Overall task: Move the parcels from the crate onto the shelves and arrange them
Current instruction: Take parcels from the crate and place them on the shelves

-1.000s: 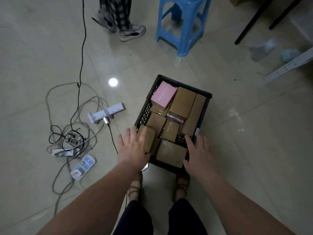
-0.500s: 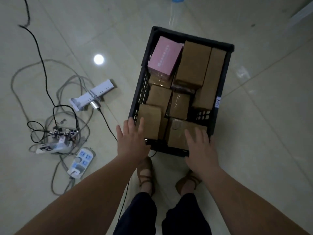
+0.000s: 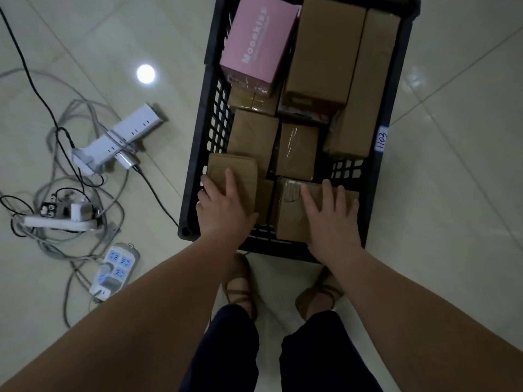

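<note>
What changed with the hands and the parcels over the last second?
Both hands reached forward into the black crate: the left hand now grips the small brown parcel at the near left corner, thumb on top; the right hand lies flat on the near-right brown parcel. The parcels, pink box included, stayed put.

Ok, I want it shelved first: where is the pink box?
In the head view, the pink box lies in the far left corner of the black crate, beside a brown parcel on its right.
</note>
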`<state>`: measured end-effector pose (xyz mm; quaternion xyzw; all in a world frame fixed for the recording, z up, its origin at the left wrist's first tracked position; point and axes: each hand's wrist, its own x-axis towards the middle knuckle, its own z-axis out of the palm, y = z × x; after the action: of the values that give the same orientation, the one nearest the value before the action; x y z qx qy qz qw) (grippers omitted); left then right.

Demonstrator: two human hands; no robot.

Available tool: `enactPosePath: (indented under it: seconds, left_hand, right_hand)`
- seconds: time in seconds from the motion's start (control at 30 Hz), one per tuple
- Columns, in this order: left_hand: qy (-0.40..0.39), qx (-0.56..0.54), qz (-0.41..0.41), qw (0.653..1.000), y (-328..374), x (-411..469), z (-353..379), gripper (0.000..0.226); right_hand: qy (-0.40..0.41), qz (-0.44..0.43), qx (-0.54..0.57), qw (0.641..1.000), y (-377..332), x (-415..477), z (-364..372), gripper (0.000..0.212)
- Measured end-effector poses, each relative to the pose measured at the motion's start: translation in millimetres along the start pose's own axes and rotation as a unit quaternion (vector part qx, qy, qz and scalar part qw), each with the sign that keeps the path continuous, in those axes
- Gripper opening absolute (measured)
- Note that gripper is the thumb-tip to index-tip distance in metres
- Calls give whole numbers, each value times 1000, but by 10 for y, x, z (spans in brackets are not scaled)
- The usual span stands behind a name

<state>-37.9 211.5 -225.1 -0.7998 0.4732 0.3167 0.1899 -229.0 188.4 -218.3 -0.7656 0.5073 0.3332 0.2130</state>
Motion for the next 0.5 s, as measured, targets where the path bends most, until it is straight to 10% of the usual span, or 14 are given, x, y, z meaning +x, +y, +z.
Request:
enactPosePath:
  seconds: [0.5]
  left_hand:
    - [48,-26,-22,998,128,-279,-612,113]
  right_hand:
    - [54,13,141,988,145,-311,-522,135]
